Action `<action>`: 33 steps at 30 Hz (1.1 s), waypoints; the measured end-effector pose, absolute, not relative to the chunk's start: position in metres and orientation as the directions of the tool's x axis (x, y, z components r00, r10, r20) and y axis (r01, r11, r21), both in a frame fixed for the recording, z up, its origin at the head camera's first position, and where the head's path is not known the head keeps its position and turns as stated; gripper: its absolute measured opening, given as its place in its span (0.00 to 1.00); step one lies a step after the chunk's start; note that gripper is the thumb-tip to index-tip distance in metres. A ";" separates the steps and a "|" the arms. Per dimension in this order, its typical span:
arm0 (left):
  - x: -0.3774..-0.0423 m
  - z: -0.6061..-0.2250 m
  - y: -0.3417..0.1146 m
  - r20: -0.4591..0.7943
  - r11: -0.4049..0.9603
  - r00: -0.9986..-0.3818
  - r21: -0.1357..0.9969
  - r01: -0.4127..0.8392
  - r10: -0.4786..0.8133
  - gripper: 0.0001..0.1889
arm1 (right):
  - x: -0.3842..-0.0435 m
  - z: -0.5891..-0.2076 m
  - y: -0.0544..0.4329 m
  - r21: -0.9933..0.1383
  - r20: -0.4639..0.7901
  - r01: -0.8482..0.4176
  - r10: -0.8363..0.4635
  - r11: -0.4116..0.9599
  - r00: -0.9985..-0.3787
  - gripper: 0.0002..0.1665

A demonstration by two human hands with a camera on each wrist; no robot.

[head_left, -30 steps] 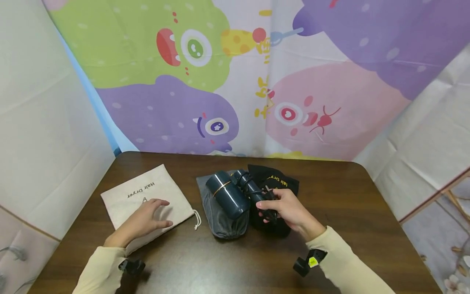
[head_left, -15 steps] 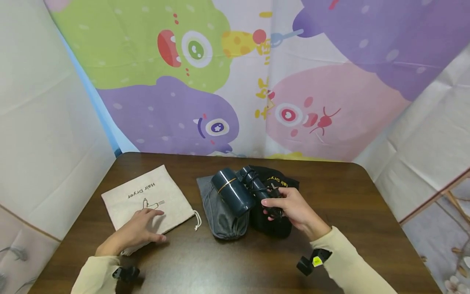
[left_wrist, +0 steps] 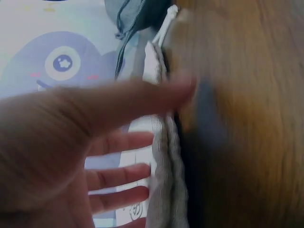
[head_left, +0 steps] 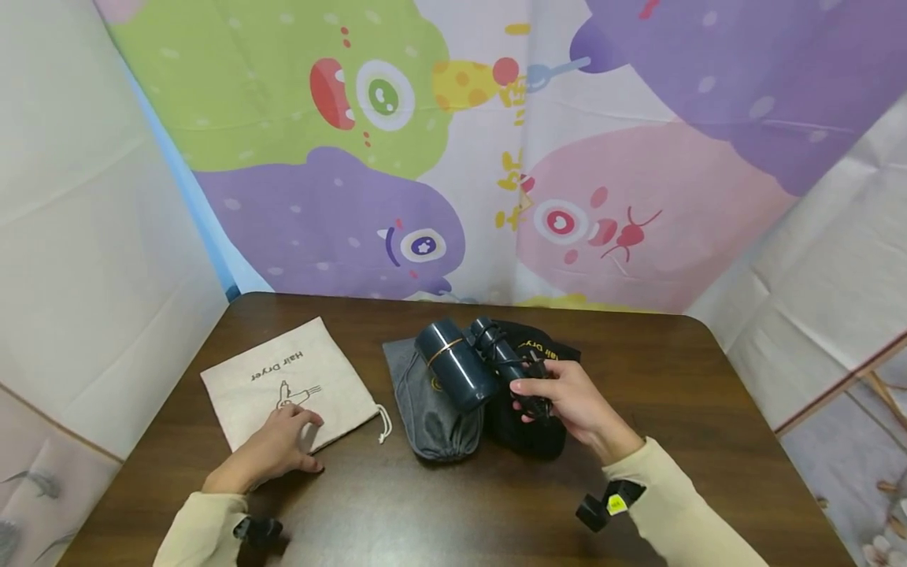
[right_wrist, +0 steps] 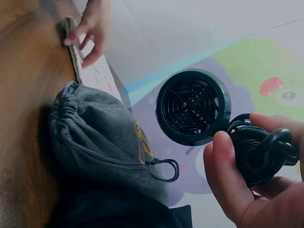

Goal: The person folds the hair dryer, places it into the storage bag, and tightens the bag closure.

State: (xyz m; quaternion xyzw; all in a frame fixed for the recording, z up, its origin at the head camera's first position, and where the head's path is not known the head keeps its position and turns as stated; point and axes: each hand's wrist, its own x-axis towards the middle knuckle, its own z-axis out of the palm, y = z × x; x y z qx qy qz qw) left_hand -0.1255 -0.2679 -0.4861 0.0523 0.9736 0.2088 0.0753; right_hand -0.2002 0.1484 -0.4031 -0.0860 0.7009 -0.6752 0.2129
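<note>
My right hand [head_left: 579, 403] grips a dark teal hair dryer [head_left: 459, 368] by its handle, with the black cord bundled against it. In the right wrist view, the dryer's round grille [right_wrist: 192, 107] faces the camera, above a grey drawstring pouch [right_wrist: 102, 137]. A black pouch [head_left: 524, 429] lies to the right of the grey one, partly behind the dryer and hand. My left hand [head_left: 272, 449] is over the near edge of a flat cream drawstring bag [head_left: 312, 354] printed "Hair Dryer". In the left wrist view its fingers [left_wrist: 121, 175] are extended on the printed side, thumb apart.
All of this is on a brown wooden table [head_left: 411, 520]. A cartoon-printed cloth [head_left: 482, 236] hangs behind its far edge, and white panels [head_left: 78, 197] stand at both sides. Small black cameras sit on both wrists.
My right hand has carried the hair dryer slightly up and right, uncovering more of the grey pouch. My left hand has lowered and drawn back toward the cream bag's near edge.
</note>
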 end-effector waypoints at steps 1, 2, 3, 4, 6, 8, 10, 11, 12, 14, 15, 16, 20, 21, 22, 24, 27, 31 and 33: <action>-0.127 -0.486 -0.267 -0.123 0.910 -0.986 0.411 0.055 0.116 0.28 | -0.200 -0.402 0.149 -0.984 -0.180 0.167 -0.404 0.069 -0.897 0.24; -0.128 -0.487 -0.266 -0.122 0.913 -0.988 0.407 0.041 0.099 0.25 | -0.200 -0.402 0.150 -0.984 -0.180 0.167 -0.401 0.066 -0.898 0.25; -0.129 -0.487 -0.266 -0.117 0.914 -0.989 0.404 0.034 0.088 0.23 | -0.200 -0.401 0.150 -0.983 -0.181 0.170 -0.399 0.062 -0.899 0.25; -0.129 -0.488 -0.266 -0.112 0.916 -0.991 0.401 0.027 0.078 0.20 | -0.200 -0.401 0.150 -0.983 -0.185 0.177 -0.398 0.058 -0.898 0.25; -0.128 -0.488 -0.268 -0.096 0.919 -0.992 0.393 0.040 0.084 0.16 | -0.199 -0.400 0.151 -0.980 -0.194 0.191 -0.397 0.050 -0.897 0.25; -0.128 -0.487 -0.269 -0.077 0.919 -0.992 0.389 0.066 0.104 0.12 | -0.199 -0.400 0.152 -0.978 -0.202 0.203 -0.395 0.040 -0.896 0.25; -0.128 -0.485 -0.271 -0.074 0.914 -0.991 0.401 0.069 0.108 0.08 | -0.198 -0.399 0.154 -0.977 -0.207 0.212 -0.394 0.033 -0.895 0.25; -0.128 -0.484 -0.272 -0.075 0.910 -0.992 0.411 0.062 0.101 0.06 | -0.198 -0.398 0.154 -0.976 -0.208 0.214 -0.394 0.031 -0.895 0.25; -0.129 -0.483 -0.273 -0.078 0.904 -0.992 0.424 0.054 0.096 0.05 | -0.198 -0.398 0.155 -0.976 -0.208 0.213 -0.395 0.030 -0.895 0.26; -0.130 -0.480 -0.274 -0.080 0.892 -0.994 0.450 0.036 0.080 0.04 | -0.198 -0.398 0.155 -0.977 -0.207 0.212 -0.396 0.031 -0.894 0.26; -0.130 -0.478 -0.275 -0.075 0.886 -0.995 0.462 0.029 0.072 0.04 | -0.199 -0.398 0.156 -0.977 -0.207 0.212 -0.398 0.031 -0.894 0.26; -0.131 -0.477 -0.275 -0.063 0.878 -0.996 0.477 0.029 0.067 0.04 | -0.199 -0.398 0.156 -0.977 -0.206 0.211 -0.398 0.031 -0.894 0.26; -0.136 -0.467 -0.276 0.054 0.864 -0.997 0.498 0.077 0.058 0.04 | -0.198 -0.399 0.153 -0.977 -0.205 0.210 -0.404 0.032 -0.892 0.25; -0.137 -0.464 -0.276 0.082 0.858 -0.996 0.508 0.081 0.045 0.04 | -0.198 -0.400 0.152 -0.977 -0.207 0.212 -0.407 0.032 -0.890 0.24; -0.138 -0.460 -0.276 0.109 0.851 -0.994 0.519 0.081 0.028 0.04 | -0.197 -0.400 0.150 -0.976 -0.208 0.213 -0.413 0.035 -0.887 0.24; -0.139 -0.452 -0.274 0.156 0.840 -0.988 0.537 0.082 -0.003 0.05 | -0.196 -0.401 0.145 -0.975 -0.215 0.220 -0.429 0.039 -0.877 0.23; -0.141 -0.442 -0.268 0.191 0.822 -0.981 0.565 0.075 -0.042 0.06 | -0.193 -0.402 0.135 -0.971 -0.227 0.234 -0.460 0.043 -0.858 0.24; -0.143 -0.435 -0.259 0.228 0.814 -0.971 0.576 0.079 -0.067 0.07 | -0.187 -0.402 0.119 -0.965 -0.237 0.260 -0.511 0.028 -0.826 0.23; -0.144 -0.433 -0.255 0.251 0.812 -0.964 0.579 0.077 -0.087 0.08 | -0.184 -0.404 0.109 -0.960 -0.244 0.281 -0.536 0.014 -0.808 0.20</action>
